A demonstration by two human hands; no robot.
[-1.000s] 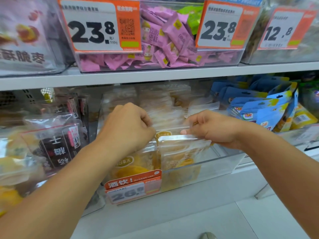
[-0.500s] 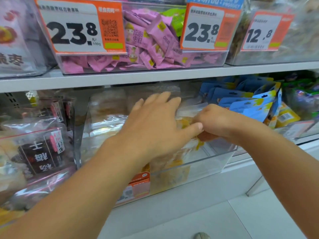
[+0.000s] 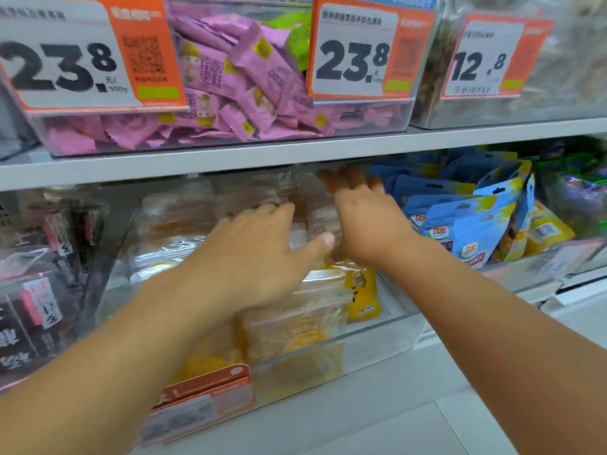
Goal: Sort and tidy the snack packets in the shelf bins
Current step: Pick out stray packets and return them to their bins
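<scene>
- The left hand (image 3: 259,257) lies flat with spread fingers on the clear snack packets (image 3: 295,320) in the middle clear bin (image 3: 377,343) on the lower shelf; it presses them and grips nothing.
- The right hand (image 3: 361,218) reaches deeper into the same bin with straight fingers, touching the packets at the back; it also holds nothing as far as I can see.
- Risk: these packets are smooth and stand loosely, so a push from above may make them slide forward over the low front wall of the bin.
- Risk: the orange price tag (image 3: 203,402) on the bin front already tilts; a knock from the forearm could loosen it.
- Room: the upper shelf edge (image 3: 230,159) sits just above the right fingers, so little space for lifting.
- The blue Dole pouches (image 3: 466,231) stand just beside the right wrist; a wide move may disturb them.
</scene>
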